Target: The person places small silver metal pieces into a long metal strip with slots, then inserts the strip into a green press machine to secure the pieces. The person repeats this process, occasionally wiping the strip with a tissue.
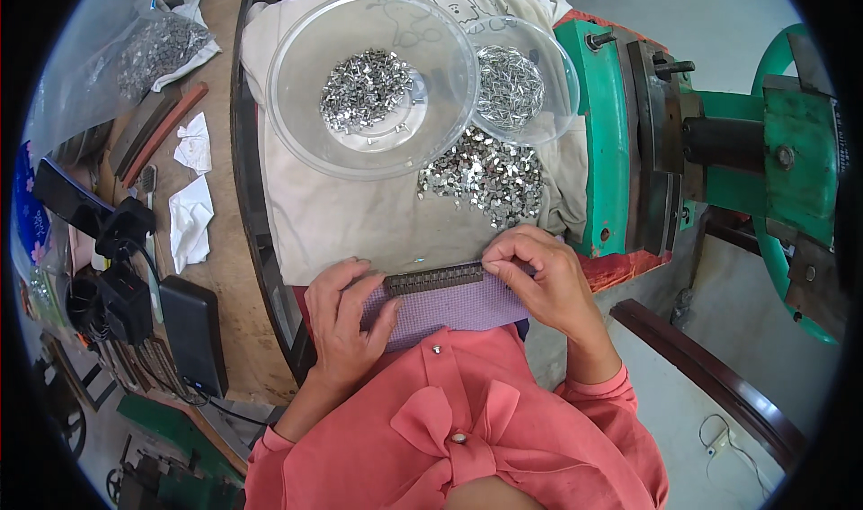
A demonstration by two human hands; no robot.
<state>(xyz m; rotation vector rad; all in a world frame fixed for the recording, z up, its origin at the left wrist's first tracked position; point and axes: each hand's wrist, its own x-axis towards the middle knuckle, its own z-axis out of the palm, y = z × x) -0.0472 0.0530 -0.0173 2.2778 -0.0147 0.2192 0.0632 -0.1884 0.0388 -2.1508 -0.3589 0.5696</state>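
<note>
A dark slotted metal bar [436, 280] lies across a purple woven mat [440, 310] just in front of me. My left hand [349, 317] grips the bar's left end between curled fingers and thumb. At the right end, my right hand [544, 278] has its thumb and forefinger pinched together against the bar; anything between them is too small to make out. Behind the bar, a loose pile of small shiny metal pieces [490, 182] rests on the beige cloth [333, 218]. One small bright piece [418, 260] lies alone by the bar's back edge.
A large clear bowl [288, 132] holds small metal pieces; a smaller bowl [562, 105] of thin metal pins overlaps its right side. To the right stands a green machine [607, 150] with a handwheel [769, 240]. A wooden table [238, 330] at left carries a black box [193, 335] and papers.
</note>
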